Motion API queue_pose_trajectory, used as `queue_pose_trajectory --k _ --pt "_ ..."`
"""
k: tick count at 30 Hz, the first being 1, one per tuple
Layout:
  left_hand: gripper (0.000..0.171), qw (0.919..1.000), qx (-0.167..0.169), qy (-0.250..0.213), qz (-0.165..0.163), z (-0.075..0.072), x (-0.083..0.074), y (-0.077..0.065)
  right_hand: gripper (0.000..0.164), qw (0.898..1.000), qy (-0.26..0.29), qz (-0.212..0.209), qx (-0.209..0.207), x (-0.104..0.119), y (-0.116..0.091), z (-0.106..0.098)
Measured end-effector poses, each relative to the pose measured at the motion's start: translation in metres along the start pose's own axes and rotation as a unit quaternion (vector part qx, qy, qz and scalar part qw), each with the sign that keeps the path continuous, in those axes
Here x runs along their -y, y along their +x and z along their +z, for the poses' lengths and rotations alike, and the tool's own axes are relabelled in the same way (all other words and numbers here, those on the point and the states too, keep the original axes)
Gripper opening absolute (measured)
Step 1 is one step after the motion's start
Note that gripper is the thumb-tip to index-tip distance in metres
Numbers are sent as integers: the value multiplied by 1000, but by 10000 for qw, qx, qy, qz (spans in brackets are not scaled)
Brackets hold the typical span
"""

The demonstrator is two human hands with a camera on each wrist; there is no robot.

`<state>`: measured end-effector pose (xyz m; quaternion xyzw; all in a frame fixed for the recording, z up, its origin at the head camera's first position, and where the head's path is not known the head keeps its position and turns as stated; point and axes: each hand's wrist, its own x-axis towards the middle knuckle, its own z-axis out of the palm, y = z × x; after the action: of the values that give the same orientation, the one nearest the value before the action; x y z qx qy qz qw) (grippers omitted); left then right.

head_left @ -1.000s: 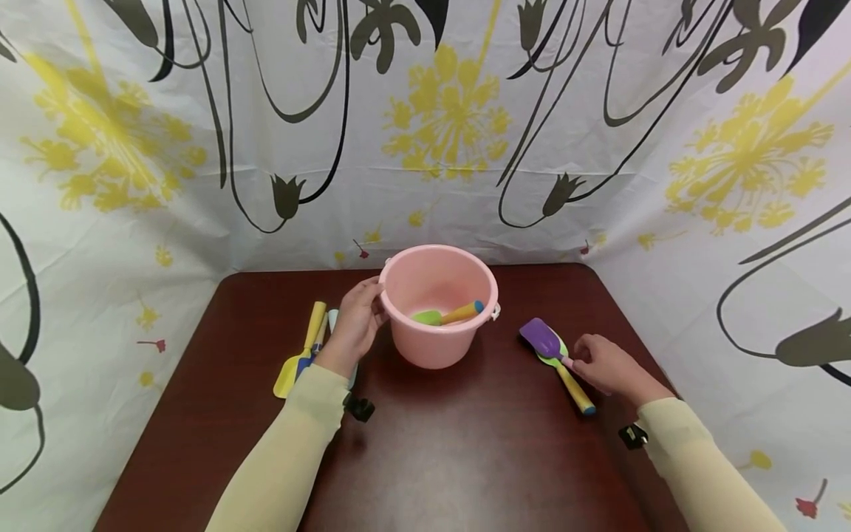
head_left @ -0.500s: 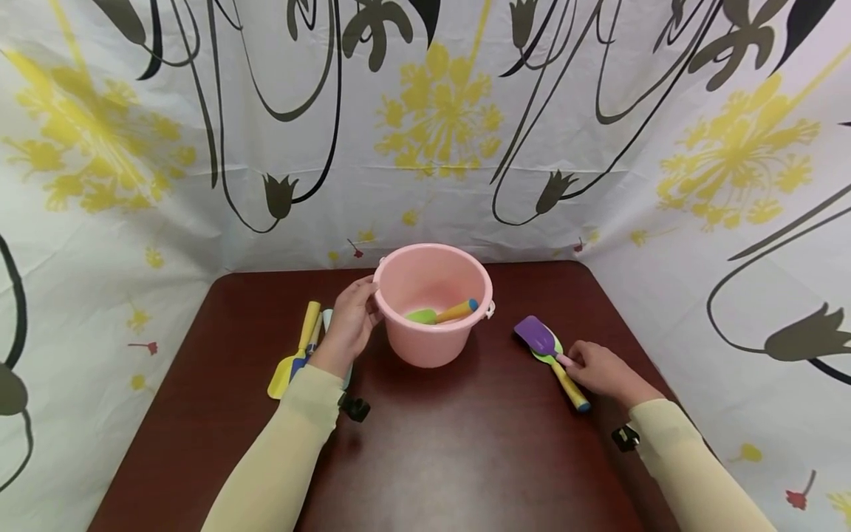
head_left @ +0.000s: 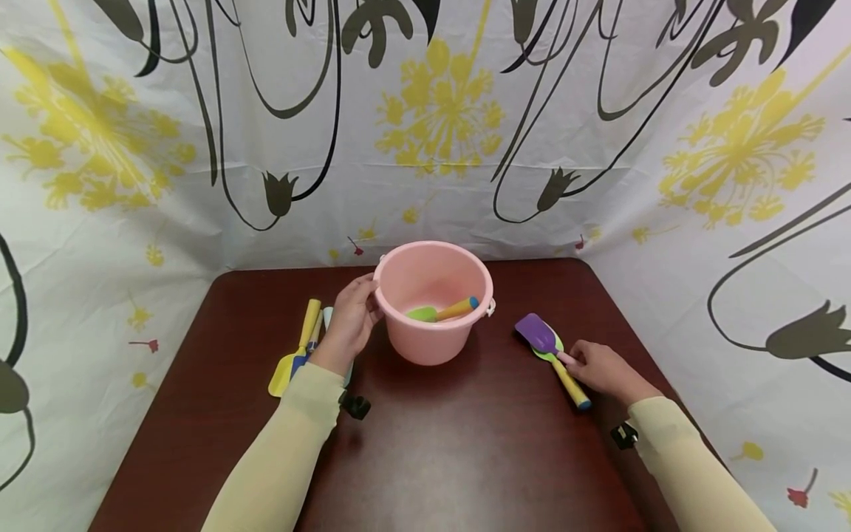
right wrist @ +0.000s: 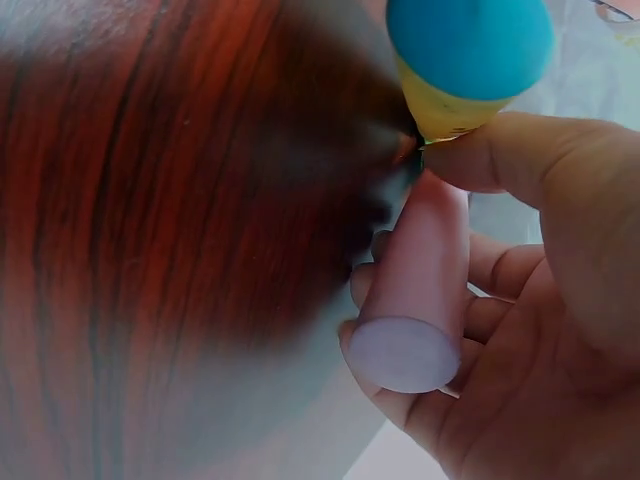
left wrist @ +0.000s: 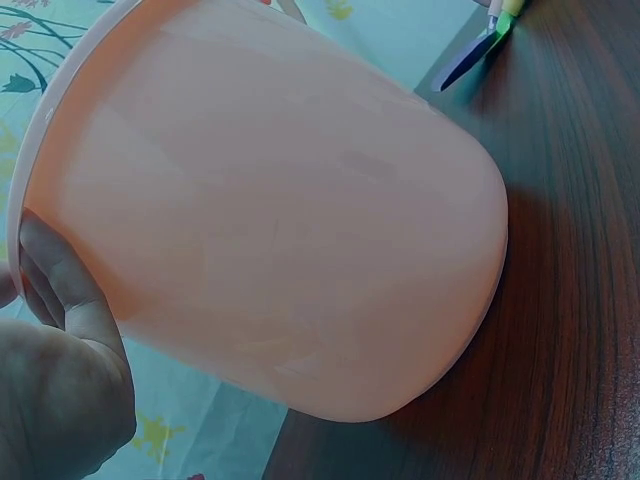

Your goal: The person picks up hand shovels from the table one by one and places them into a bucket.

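My left hand (head_left: pixel 350 319) grips the rim of a pink toy bucket (head_left: pixel 431 344) on its left side, thumb and fingers on either side of the edge in the left wrist view. A toy tool with a green end and an orange handle (head_left: pixel 455 309) lies inside the bucket. At the right, my right hand (head_left: pixel 603 369) holds the pink handle (right wrist: pixel 415 270) of a purple toy shovel (head_left: pixel 537 333). That shovel rests across a green toy tool with a yellow handle (head_left: pixel 570 384) and a blue tip, which the thumb touches in the right wrist view.
Left of the bucket lie a yellow toy shovel (head_left: pixel 282 375), a blue tool (head_left: pixel 298 363) and a pale blue one (head_left: pixel 328 315), partly behind my left hand. The dark wooden table (head_left: pixel 459 451) is bordered by a patterned white cloth (head_left: pixel 306 247) at the back and sides.
My right hand has moved in and its fingers have taken hold of the purple shovel's handle. The left hand stays on the bucket rim. The head view has shifted slightly.
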<state>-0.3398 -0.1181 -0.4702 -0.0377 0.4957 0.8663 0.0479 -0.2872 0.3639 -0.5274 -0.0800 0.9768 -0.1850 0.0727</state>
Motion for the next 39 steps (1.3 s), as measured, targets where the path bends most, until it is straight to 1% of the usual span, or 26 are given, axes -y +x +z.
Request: queue_pose_trajectory --k 9,15,25,33,39 --pt "41 10000 2 -8 13 1 0 -1 33 9999 -72 20 -88 -4 2 2" --pt "42 10000 18 -31 8 0 1 0 34 10000 -37 71 -54 -5 3 4" --pt "40 10000 15 13 56 0 1 0 27 9998 61 180 33 -9 4 6" --pt "39 10000 4 -8 9 0 1 0 28 9996 159 216 -65 -9 3 7" --pt "39 10000 -2 -11 -6 -1 1 0 26 9990 333 218 -218 -9 2 4"
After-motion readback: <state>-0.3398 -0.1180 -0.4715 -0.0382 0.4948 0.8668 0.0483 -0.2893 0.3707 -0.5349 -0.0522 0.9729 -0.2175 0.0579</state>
